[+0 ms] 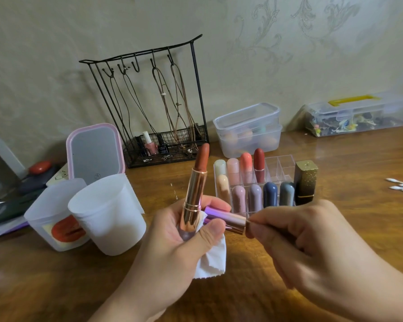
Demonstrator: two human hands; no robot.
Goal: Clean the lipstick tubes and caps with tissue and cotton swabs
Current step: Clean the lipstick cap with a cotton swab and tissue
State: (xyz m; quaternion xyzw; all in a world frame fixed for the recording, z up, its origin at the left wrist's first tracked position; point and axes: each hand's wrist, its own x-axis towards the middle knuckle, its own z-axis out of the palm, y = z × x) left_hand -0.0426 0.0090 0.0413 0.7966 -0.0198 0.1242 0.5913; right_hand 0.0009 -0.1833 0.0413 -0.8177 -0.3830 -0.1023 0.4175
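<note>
Your left hand [172, 231] grips upright lipstick tube [194, 194] plus tissue [213, 259].
Right hand [300, 240] at 3 o'clock pinches what looks like the cap [236, 223].

Your left hand [172, 231] hides the lipstick tube's [193, 201] base and most of the tissue [213, 259]. Your right hand [312, 247] covers whatever it grips behind the cap [235, 223]. At 3 o'clock the swabs [401, 185] run off the edge. At 9 o'clock the dark items [7, 210] are cut off and blurred. The clear box's [356, 117] contents at 2 o'clock are too small to tell.
</note>
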